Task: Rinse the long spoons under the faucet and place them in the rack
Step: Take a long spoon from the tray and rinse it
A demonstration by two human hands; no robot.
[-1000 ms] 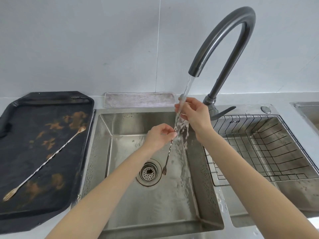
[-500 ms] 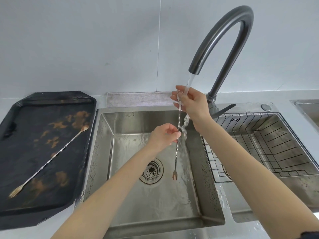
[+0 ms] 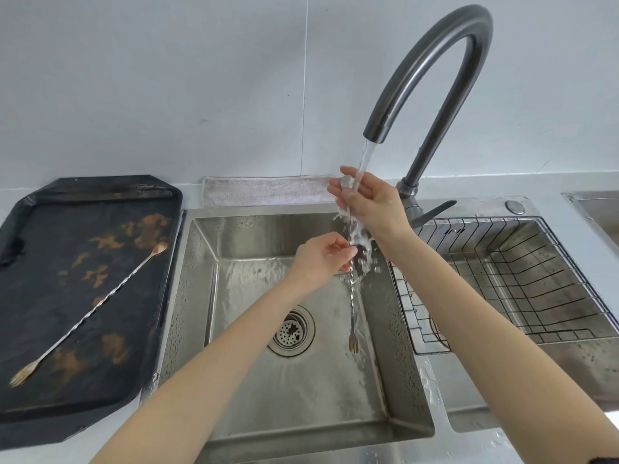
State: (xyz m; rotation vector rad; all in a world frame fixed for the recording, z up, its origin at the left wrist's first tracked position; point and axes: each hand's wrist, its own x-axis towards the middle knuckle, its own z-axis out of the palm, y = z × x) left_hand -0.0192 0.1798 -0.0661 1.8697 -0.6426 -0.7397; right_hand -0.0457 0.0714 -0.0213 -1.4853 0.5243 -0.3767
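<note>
while water from the faucet (image 3: 432, 72) runs down one long spoon (image 3: 352, 306) held upright over the sink (image 3: 201, 296), the right hand (image 3: 371, 204) pinches its bowl end at twelve o'clock and the left hand (image 3: 321, 262) pinches the twisted stem below. the second spoon (image 3: 90, 313) lies unrinsed on the black tray (image 3: 100, 195) at nine o'clock. the rack (image 3: 536, 279) at three o'clock holds no spoon, so both placements remain, i judge.
</note>
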